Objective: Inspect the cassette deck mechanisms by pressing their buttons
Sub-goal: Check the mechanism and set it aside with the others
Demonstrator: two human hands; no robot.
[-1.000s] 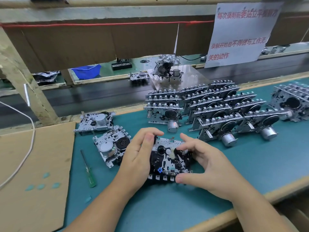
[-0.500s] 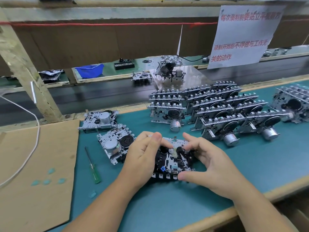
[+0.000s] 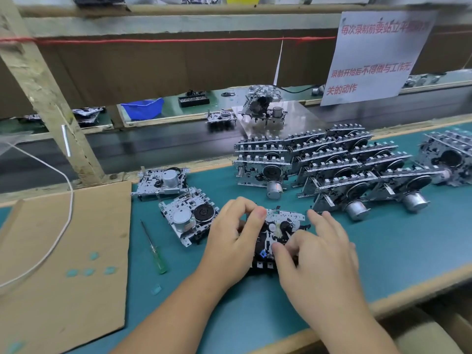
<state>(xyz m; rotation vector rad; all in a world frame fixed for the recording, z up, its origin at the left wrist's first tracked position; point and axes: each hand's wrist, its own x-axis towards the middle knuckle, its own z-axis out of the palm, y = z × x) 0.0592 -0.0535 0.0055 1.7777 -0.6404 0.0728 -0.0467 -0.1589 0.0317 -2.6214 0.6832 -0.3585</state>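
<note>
both hands, left hand (image 3: 231, 241) and right hand (image 3: 315, 261), grip with curled fingers a boxy metal-and-black-plastic cassette deck mechanism (image 3: 278, 231) on the teal mat (image 3: 383, 251).

One cassette deck mechanism (image 3: 282, 227) lay flat near the front of the teal worktop (image 3: 383, 251), a silver metal plate with black reels and a small blue part, its row of buttons toward the near edge. Two more mechanisms (image 3: 189, 215) lay flat just to its left, silver motors facing up. Behind and to the right, many mechanisms (image 3: 332, 162) stood on edge in tight overlapping rows, motors jutting forward.
</note>
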